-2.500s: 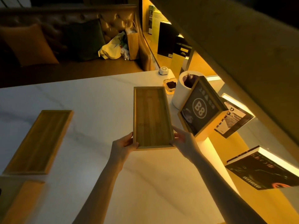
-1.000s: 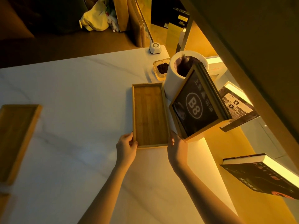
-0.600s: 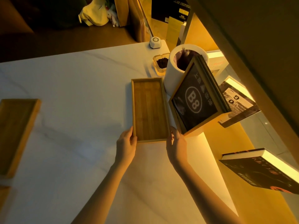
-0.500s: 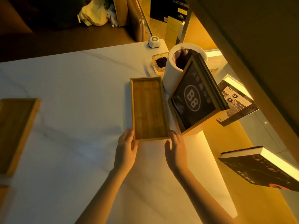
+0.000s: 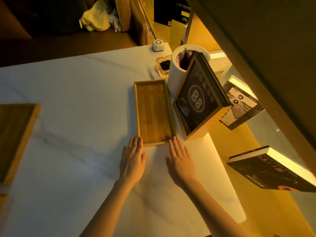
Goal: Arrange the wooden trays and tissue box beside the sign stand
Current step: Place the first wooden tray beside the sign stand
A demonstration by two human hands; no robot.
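both hands have let go of the wooden tray (image 5: 153, 112) since the earlier pictures. left hand (image 5: 132, 159) and right hand (image 5: 181, 161) lie flat on the white table (image 5: 68, 117), fingers spread and holding nothing, fingertips at the tray's near corners. this tray lies flat just beside the sign stand (image 5: 196, 101). a second tray (image 5: 15, 139) lies well apart at the left edge.

Wooden tray (image 5: 153, 112) flat beside sign stand (image 5: 196, 103)
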